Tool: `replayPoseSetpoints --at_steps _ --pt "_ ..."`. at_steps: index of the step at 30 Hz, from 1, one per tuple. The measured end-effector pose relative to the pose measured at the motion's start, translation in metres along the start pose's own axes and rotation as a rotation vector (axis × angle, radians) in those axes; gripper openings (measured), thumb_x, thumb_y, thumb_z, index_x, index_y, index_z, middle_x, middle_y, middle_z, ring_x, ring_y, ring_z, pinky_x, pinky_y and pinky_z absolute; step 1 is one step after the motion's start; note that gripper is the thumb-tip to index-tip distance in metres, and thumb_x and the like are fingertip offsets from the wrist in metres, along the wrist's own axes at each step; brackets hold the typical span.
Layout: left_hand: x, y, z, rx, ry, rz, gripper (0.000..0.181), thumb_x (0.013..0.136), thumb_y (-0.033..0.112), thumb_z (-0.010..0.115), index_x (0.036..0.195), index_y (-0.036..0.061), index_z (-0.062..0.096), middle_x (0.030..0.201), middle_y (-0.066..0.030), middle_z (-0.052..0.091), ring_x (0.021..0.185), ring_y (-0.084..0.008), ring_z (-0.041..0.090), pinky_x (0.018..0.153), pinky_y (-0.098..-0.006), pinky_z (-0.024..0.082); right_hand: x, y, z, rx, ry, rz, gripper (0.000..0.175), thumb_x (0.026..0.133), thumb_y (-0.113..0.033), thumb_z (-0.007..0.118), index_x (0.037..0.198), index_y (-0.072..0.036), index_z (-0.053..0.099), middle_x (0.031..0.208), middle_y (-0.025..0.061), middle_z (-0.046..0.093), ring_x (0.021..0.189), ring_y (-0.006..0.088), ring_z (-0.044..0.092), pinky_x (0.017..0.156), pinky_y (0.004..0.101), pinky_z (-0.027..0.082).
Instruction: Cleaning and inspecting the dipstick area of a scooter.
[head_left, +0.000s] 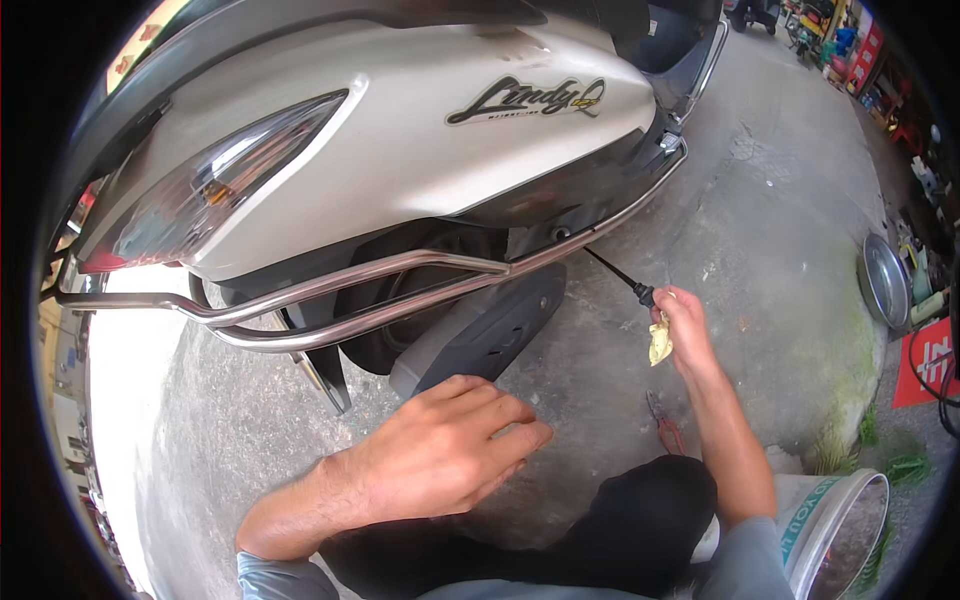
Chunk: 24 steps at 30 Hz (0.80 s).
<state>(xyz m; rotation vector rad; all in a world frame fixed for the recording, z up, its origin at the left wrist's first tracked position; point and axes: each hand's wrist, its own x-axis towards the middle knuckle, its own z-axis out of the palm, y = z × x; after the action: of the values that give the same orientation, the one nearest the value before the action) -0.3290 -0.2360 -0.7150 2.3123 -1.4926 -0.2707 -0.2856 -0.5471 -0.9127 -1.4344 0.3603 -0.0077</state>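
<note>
My right hand (684, 319) grips the black handle end of a thin dark rod (611, 268), perhaps an oil dipstick, together with a crumpled pale yellow cloth or paper (661, 341). The rod points up and left towards the scooter's chrome side rail (420, 304); whether its tip touches anything is hidden behind the rail. My left hand (457, 442) hovers near the exhaust muffler (491, 330), fingers loosely curled, with no object visible in it. Above both hands stretches the scooter's pale side panel (420, 135). Red-handled pliers (669, 435) lie on the concrete floor below my right hand.
At the lower right stands a white bucket (806, 525), beside my knee (652, 510). A metal basin (885, 281), a red sign (926, 367) and assorted items line the right edge. Another vehicle (752, 13) is at the top right.
</note>
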Motion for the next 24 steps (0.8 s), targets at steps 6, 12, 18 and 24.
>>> replayPoseSetpoints --at_steps 6,12,18,24 --pt "-0.042 -0.013 0.049 -0.082 -0.421 -0.243 0.048 0.083 0.016 0.066 0.126 0.0024 0.049 0.101 -0.016 0.061 0.098 -0.0329 0.061 0.087 -0.0425 0.049 0.016 -0.007 0.012 -0.052 0.004 -0.016 0.02 0.086 -0.02 0.053 0.075 -0.003 0.057 0.066 0.001 0.053 0.061 0.01 0.047 0.055 0.0255 0.035" --pt "-0.05 -0.003 0.059 -0.172 -0.414 -0.202 0.047 0.085 0.019 0.065 0.126 0.0017 0.049 0.102 -0.0171 0.061 0.098 -0.0346 0.061 0.087 -0.0428 0.048 0.04 0.002 0.033 -0.044 0.024 0.001 0.019 0.084 -0.019 0.054 0.075 -0.002 0.058 0.067 0.0022 0.053 0.061 0.0113 0.049 0.055 0.0264 0.037" --pt "-0.047 0.002 0.048 -0.155 -0.366 -0.211 0.046 0.086 0.019 0.063 0.127 0.0022 0.048 0.104 -0.0179 0.061 0.099 -0.0347 0.06 0.089 -0.043 0.048 0.078 0.004 0.063 -0.047 0.01 -0.011 0.019 0.084 -0.017 0.055 0.077 0.0 0.059 0.069 0.0041 0.055 0.058 0.013 0.05 0.053 0.0283 0.038" --pt "-0.054 0.004 0.044 -0.191 -0.396 -0.25 0.046 0.088 0.02 0.062 0.128 0.0031 0.047 0.108 -0.0179 0.06 0.102 -0.0346 0.059 0.09 -0.0427 0.047 0.097 0.014 0.101 -0.118 0.094 -0.144 0.027 0.085 -0.01 0.059 0.104 0.007 0.063 0.097 0.0116 0.066 0.09 0.0173 0.06 0.079 0.0304 0.047"
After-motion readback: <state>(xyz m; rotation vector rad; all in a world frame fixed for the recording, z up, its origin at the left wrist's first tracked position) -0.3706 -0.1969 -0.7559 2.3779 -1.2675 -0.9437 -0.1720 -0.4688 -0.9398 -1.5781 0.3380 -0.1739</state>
